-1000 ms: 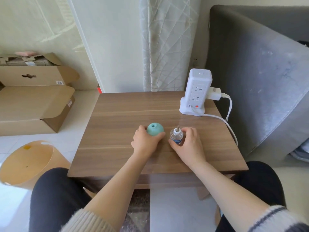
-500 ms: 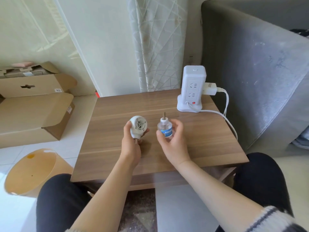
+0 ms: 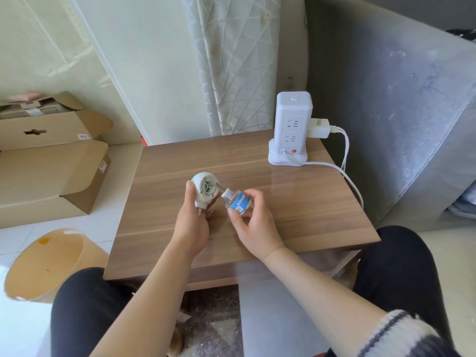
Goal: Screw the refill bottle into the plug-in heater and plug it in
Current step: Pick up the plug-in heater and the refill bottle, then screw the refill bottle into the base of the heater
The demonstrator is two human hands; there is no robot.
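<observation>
My left hand (image 3: 192, 225) holds the white plug-in heater (image 3: 204, 188) above the wooden table (image 3: 296, 202), its round threaded opening turned toward me and its plug prongs pointing down past my fingers. My right hand (image 3: 251, 222) grips the small clear refill bottle (image 3: 238, 200) with a blue label. The bottle is tilted left, and its wick tip sits at the edge of the heater's opening. A white tower power strip (image 3: 292, 132) stands at the table's far right, its socket faces toward me and a red light at its base.
A white adapter (image 3: 319, 128) is plugged into the strip's right side, and white cables (image 3: 346, 173) trail along the table's right edge. A grey sofa (image 3: 399, 112) is at the right. Cardboard boxes (image 3: 51, 155) and a tan bin (image 3: 43, 264) sit on the floor at the left.
Both hands lifted the heater and bottle off the table. The heater was turned over so its opening shows, and the bottle has tilted left until its wick meets the opening.
</observation>
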